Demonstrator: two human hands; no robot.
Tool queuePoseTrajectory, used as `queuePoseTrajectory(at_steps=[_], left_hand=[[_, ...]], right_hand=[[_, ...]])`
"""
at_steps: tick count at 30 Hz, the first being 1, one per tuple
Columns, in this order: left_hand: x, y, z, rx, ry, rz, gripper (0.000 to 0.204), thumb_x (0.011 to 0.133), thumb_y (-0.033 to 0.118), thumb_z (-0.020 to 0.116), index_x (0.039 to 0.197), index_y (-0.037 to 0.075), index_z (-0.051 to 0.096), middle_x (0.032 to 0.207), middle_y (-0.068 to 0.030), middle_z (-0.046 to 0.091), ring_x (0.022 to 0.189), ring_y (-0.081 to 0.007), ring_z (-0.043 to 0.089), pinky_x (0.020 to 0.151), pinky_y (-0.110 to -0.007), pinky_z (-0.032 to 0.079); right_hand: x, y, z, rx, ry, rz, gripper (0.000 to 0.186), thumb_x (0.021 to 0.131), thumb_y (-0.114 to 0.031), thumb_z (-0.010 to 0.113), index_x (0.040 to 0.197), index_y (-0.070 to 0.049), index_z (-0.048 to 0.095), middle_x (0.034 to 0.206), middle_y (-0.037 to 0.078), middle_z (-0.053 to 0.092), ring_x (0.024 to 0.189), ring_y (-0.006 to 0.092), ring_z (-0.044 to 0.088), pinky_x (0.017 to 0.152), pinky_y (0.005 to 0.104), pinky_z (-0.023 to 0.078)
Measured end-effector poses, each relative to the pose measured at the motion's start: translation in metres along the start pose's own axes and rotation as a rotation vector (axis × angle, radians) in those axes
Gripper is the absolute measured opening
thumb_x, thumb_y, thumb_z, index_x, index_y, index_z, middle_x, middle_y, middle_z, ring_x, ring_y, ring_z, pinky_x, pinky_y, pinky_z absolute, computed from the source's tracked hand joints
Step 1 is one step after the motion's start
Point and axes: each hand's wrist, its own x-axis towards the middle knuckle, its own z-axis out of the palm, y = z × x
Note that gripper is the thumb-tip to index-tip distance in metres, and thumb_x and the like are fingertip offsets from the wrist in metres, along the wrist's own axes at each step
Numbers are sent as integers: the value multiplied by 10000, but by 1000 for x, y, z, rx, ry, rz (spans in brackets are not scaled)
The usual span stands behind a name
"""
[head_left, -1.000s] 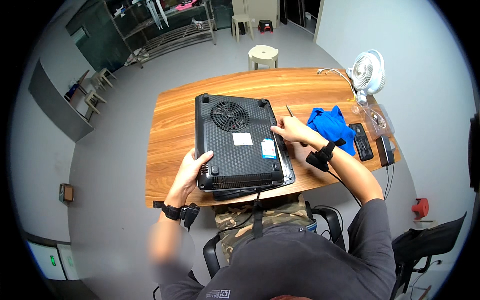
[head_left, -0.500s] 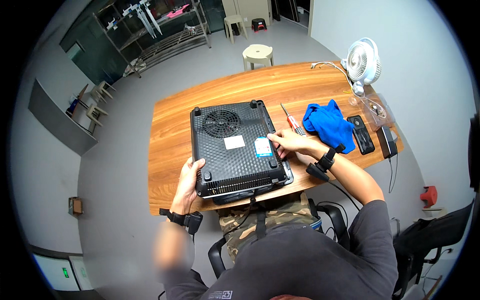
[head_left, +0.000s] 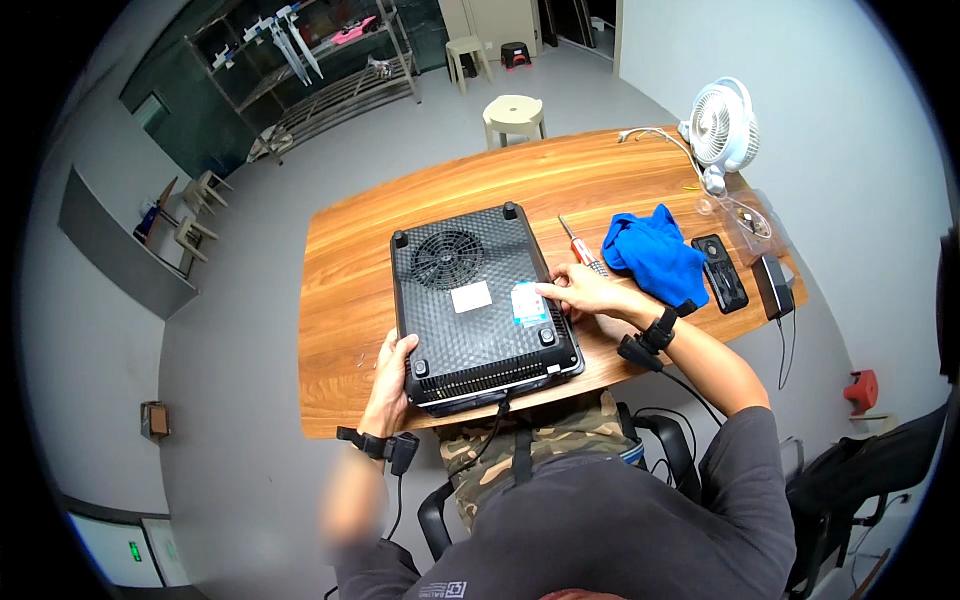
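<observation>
Wood-grain table [head_left: 345, 270]: blk vented appliance [head_left: 458, 338] lies feet-up nr person's edge. L hand [head_left: 388, 378] grips its L side, thumb on top; R hand [head_left: 582, 289] grips R edge by blue/wht label [head_left: 527, 306]. Screwdriver [head_left: 583, 250] & blue cloth [head_left: 655, 255] to R.

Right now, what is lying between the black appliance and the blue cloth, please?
In the head view, the screwdriver lies between the appliance and the cloth; the right hand is also there, at the appliance's edge.
</observation>
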Motion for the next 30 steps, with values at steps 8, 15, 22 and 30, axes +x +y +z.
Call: queuePoseTrajectory(at_steps=[8, 15, 22, 30], left_hand=[[3, -17, -5, 57, 45, -34, 286, 1001, 148, 611, 1250, 16, 566, 1109, -59, 674, 950, -141, 663, 841, -295, 573], [1, -26, -5, 243, 105, 87, 495, 998, 175, 635, 1415, -43, 480, 1279, -111, 636, 1139, -159, 604, 988, -300, 489], [15, -54, -18, 257, 237, 301, 659, 923, 155, 757, 1472, -62, 463, 1369, -134, 520, 1189, -208, 592, 995, -326, 508], [16, -60, -12, 458, 269, 426, 689, 880, 210, 804, 1451, -46, 515, 1404, -167, 522, 1267, -247, 552, 1053, -338, 463]], right_hand=[[2, 4, -1, -35, -36, -25, 639, 940, -486, 727, 1196, 90, 623, 679, 23, 605, 578, 103, 580, 471, 271, 466], [2, 8, 4, -112, 6, -89, 504, 980, -449, 686, 1125, 34, 679, 660, -7, 595, 573, 86, 559, 515, 278, 421], [-3, -10, 7, -15, -53, 33, 483, 983, -325, 709, 1261, 57, 606, 676, -32, 559, 561, 66, 518, 490, 253, 407], [-13, -11, 9, -114, 52, -21, 716, 982, -369, 708, 1480, 73, 447, 729, -6, 578, 593, 68, 525, 505, 240, 404]])
